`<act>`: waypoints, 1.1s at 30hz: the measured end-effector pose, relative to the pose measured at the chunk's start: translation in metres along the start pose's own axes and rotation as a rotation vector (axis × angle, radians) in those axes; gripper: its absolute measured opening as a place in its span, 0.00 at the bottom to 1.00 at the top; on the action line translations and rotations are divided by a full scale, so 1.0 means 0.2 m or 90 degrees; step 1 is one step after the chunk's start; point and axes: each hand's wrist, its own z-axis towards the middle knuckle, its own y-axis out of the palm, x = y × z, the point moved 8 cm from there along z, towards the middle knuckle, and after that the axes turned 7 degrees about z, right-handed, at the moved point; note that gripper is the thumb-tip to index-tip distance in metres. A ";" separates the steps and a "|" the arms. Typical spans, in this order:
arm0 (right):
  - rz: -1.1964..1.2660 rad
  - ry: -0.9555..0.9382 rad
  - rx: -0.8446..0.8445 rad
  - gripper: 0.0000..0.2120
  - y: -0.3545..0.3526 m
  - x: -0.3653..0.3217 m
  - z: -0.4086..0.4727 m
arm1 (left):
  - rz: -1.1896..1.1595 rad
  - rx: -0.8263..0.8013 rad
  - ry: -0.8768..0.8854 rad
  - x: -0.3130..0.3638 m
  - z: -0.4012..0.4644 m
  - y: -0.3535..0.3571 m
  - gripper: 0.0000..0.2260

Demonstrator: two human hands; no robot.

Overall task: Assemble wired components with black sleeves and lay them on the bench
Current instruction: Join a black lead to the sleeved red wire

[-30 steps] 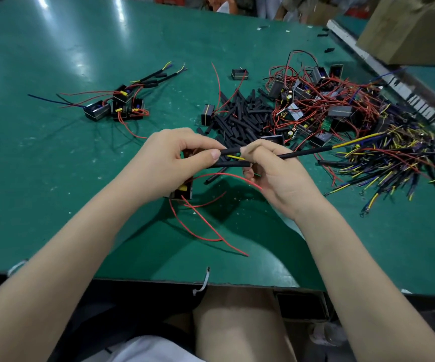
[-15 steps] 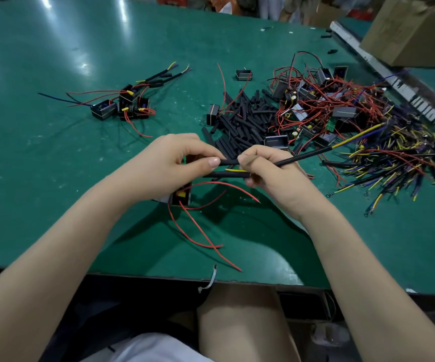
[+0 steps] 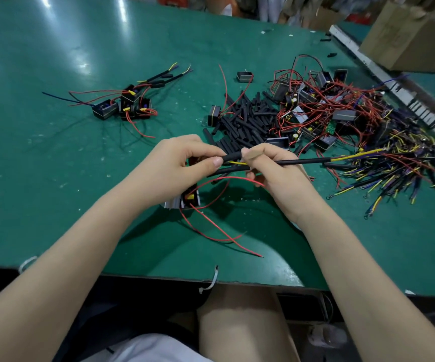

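Your left hand pinched a black sleeve; right hand gripped the sleeved cable, long axis left-right, wire ends pointing right over the surface.

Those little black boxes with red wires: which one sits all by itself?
The small box at the far middle of the bench, beyond the loose black sleeves. The others lie clustered or tangled in wires.

An electronics assembly workshop: a green-matted table carries heaps of wired components, loose black sleeves and cable bundles, cardboard boxes behind.
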 end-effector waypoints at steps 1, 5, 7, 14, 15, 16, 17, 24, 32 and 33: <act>-0.002 -0.001 -0.002 0.14 0.00 0.00 0.00 | 0.005 -0.013 0.008 0.01 0.00 0.01 0.08; -0.030 0.013 -0.039 0.09 0.01 0.01 0.01 | 0.022 -0.097 0.046 0.04 0.00 0.03 0.12; -0.050 0.025 -0.058 0.09 0.01 0.03 0.01 | 0.046 -0.131 0.066 0.05 -0.01 0.05 0.13; -0.008 0.077 -0.025 0.13 0.01 0.07 0.02 | 0.068 -0.021 0.006 0.01 0.01 0.01 0.07; 0.006 0.084 -0.021 0.13 0.01 0.08 0.02 | 0.063 -0.002 -0.005 0.00 0.01 0.01 0.08; 0.010 0.082 -0.012 0.13 0.01 0.08 0.02 | 0.057 0.010 -0.010 0.00 0.01 0.02 0.08; 0.008 0.072 0.002 0.12 0.00 0.08 0.02 | 0.049 0.018 -0.012 0.00 0.01 0.02 0.08; -0.032 -0.002 0.016 0.14 -0.03 0.03 0.02 | 0.048 0.005 0.057 0.05 0.02 0.04 0.12; -0.072 0.035 -0.031 0.15 0.01 0.04 -0.01 | 0.024 -0.153 0.092 0.07 0.02 0.06 0.16; -0.067 0.032 -0.023 0.15 0.01 0.04 -0.01 | 0.008 -0.166 0.082 0.06 0.01 0.07 0.17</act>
